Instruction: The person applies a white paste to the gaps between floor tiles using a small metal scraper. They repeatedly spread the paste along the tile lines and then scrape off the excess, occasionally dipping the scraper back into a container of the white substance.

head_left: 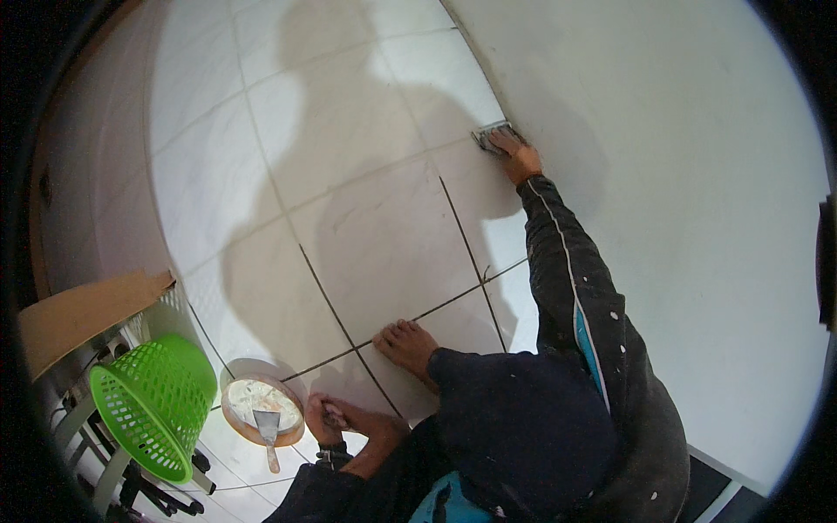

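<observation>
My right hand (pixel 516 155) reaches out to the floor's edge beside the white wall. It is closed on a flat grey tool (pixel 491 137) with a pale front edge, pressed to the tiles; its exact kind does not show. My left hand (pixel 323 420), with a dark band at the wrist, is low beside my other foot, its fingers curled; what they hold, if anything, is hidden. Just left of it stands a round tub (pixel 295 433) of white paste (pixel 253 398). A putty knife (pixel 268 425) lies across its rim, handle outward.
My bare foot (pixel 408 349) rests on the white tiles (pixel 375 235). Nearer joints look dark, farther ones pale. At lower left are a green perforated basket (pixel 157 401), a brown cardboard piece (pixel 96 315) and dark furniture legs. The white wall (pixel 697 218) runs along the right.
</observation>
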The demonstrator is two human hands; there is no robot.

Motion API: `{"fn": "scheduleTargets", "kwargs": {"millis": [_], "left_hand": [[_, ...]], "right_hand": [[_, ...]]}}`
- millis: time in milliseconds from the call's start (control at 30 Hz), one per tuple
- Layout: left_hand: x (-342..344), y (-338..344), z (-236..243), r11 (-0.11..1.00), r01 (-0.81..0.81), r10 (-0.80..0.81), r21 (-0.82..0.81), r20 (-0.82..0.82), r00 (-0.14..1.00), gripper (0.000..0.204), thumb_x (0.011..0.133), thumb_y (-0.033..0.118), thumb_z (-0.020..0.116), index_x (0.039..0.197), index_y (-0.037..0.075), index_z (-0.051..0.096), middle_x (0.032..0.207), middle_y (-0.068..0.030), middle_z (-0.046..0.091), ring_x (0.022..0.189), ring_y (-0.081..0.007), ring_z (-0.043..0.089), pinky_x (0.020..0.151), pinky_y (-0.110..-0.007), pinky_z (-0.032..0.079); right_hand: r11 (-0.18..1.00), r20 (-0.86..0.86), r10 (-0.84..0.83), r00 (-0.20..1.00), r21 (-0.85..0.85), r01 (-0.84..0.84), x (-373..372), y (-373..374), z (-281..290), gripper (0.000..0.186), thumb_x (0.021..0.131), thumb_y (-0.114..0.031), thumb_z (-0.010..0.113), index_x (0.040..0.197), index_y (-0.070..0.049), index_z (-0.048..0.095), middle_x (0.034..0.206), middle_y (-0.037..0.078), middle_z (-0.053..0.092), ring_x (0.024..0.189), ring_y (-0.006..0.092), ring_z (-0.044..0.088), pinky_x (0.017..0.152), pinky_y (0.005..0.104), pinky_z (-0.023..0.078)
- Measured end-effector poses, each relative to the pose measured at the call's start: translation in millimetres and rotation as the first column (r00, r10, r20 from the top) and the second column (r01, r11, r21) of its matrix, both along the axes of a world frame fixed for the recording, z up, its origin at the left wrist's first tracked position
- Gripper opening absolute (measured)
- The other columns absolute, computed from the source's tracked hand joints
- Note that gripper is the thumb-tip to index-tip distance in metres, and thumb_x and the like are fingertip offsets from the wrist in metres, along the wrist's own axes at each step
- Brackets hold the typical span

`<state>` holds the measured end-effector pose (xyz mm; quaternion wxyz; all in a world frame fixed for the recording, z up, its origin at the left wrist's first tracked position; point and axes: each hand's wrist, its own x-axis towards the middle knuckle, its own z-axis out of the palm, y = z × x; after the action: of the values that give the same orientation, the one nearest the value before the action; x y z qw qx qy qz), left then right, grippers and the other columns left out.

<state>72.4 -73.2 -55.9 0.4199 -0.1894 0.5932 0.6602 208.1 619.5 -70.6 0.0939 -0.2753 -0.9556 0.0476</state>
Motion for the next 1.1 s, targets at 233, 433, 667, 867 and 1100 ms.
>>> {"fn": "scheduleTargets", "kwargs": {"millis": [233, 433, 667, 867, 1100], "left_hand": [[1.2, -7.3, -4.2, 0.998, -0.059, 0.060, -0.024, 0.071, 0.996, 0.034, 0.096, 0.039, 0.050, 0.100, 0.006, 0.054, 0.058, -0.0072, 0.058, 0.036, -0.0155, 0.050, 0.032, -0.025, 0.040], [-0.1, -5.4, 1.1, 0.999, 0.002, -0.003, -0.048, -0.029, 1.000, 0.037, 0.095, 0.041, 0.052, 0.102, 0.005, 0.055, 0.059, -0.0070, 0.058, 0.037, -0.0140, 0.049, 0.033, -0.022, 0.040], [4.5, -10.4, -10.7, 0.997, 0.003, -0.012, -0.082, -0.107, 0.994, 0.040, 0.093, 0.042, 0.055, 0.100, 0.003, 0.056, 0.059, -0.0079, 0.057, 0.036, -0.0140, 0.049, 0.033, -0.022, 0.040], [3.4, -2.7, 1.8, 1.000, -0.011, 0.011, -0.011, -0.041, 0.999, 0.038, 0.094, 0.039, 0.054, 0.103, 0.003, 0.054, 0.060, -0.0092, 0.059, 0.035, -0.0148, 0.049, 0.031, -0.024, 0.041], [0.4, -11.8, -4.4, 1.000, 0.012, -0.011, 0.021, -0.022, 1.000, 0.033, 0.096, 0.035, 0.051, 0.104, 0.003, 0.054, 0.062, -0.0105, 0.059, 0.035, -0.0163, 0.050, 0.031, -0.025, 0.042]], "right_hand": [[0.918, 0.693, -0.026, 0.720, -0.269, 0.291, -31.8, -20.3, 96.8, 0.052, 0.077, 0.001, 0.055, 0.125, -0.019, 0.061, 0.120, 0.015, 0.063, 0.115, 0.0312, 0.057, 0.101, 0.0387, 0.044], [0.847, 0.367, -0.413, 0.834, -0.183, 0.500, -62.5, 1.6, 95.0, 0.045, 0.077, -0.014, 0.060, 0.122, -0.011, 0.060, 0.108, 0.020, 0.066, 0.101, 0.0383, 0.062, 0.092, 0.0445, 0.048], [0.897, 0.391, -0.428, 0.815, 0.071, 0.437, -85.3, -2.0, 48.5, 0.039, 0.078, -0.023, 0.060, 0.116, -0.016, 0.061, 0.098, 0.017, 0.068, 0.094, 0.0366, 0.065, 0.083, 0.0484, 0.052], [0.986, 0.453, -0.101, 0.886, -0.073, 0.150, -91.7, -91.0, 76.1, 0.044, 0.075, -0.017, 0.060, 0.119, -0.020, 0.060, 0.092, 0.014, 0.069, 0.085, 0.0353, 0.066, 0.077, 0.0465, 0.052], [0.962, 0.261, -0.011, 0.965, -0.260, 0.081, -82.8, -97.3, 81.1, 0.046, 0.075, -0.005, 0.058, 0.119, -0.017, 0.062, 0.103, 0.013, 0.068, 0.091, 0.0335, 0.065, 0.082, 0.0434, 0.051]]}}
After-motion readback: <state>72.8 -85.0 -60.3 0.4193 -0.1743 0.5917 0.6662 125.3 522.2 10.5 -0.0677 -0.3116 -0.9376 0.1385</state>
